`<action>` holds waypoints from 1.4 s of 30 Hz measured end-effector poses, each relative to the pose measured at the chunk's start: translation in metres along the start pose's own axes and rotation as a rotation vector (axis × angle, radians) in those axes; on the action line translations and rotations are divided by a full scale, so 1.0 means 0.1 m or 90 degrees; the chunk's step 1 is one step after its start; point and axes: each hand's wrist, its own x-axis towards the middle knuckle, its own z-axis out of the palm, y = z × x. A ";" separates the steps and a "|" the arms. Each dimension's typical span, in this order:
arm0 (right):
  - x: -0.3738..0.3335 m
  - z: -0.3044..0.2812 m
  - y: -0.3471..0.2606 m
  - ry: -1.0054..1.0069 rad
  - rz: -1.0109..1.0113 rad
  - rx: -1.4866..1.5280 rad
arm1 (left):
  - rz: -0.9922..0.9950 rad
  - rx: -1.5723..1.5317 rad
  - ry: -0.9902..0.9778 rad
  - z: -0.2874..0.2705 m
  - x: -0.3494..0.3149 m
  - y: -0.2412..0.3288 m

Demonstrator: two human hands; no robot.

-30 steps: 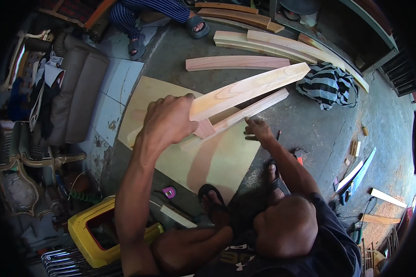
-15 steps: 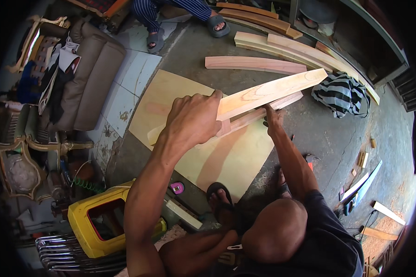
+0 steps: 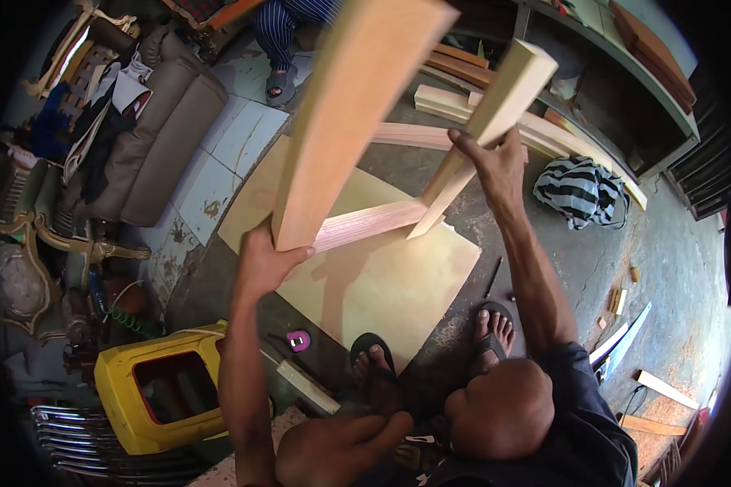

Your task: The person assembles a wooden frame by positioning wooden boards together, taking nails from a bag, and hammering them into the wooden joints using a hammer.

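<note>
Between my hands a pale wooden frame (image 3: 345, 114) is held up at a tilt, two posts joined by a short reddish crosspiece (image 3: 369, 226). At the lower end of the left post, near where the crosspiece meets it, my left hand (image 3: 261, 264) is closed with its thumb toward the crosspiece. My right hand (image 3: 497, 166) is wrapped round the right post (image 3: 508, 89) partway up. Below the frame a plywood sheet (image 3: 357, 308) lies on the floor, with my sandalled feet at its near edge.
A yellow plastic housing (image 3: 114, 381), a pink tape measure (image 3: 298, 340) and a wood strip (image 3: 307, 386) lie at the left. Curved timbers (image 3: 410, 135) and a striped bundle (image 3: 581, 191) are beyond. A handsaw (image 3: 629, 341) is at right. Another person's foot (image 3: 281, 86) is far left.
The frame has been swung upright from lying nearly sideways, its posts now pointing away and up. My left hand moved down and left, while my right hand rose onto the right post.
</note>
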 end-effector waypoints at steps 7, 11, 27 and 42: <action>0.05 0.36 -0.23 -0.033 -0.187 -0.197 | -0.101 -0.132 0.072 0.84 0.21 -1.08; -0.12 0.09 0.14 -0.146 -0.138 -0.129 | -0.093 -0.162 0.087 0.95 0.31 -1.03; -0.09 -0.15 1.67 -0.457 0.163 0.027 | -0.128 -0.266 0.067 1.11 0.16 -1.28; 0.01 -0.23 1.72 -0.492 0.199 0.022 | -0.161 -0.317 0.059 1.16 0.18 -1.09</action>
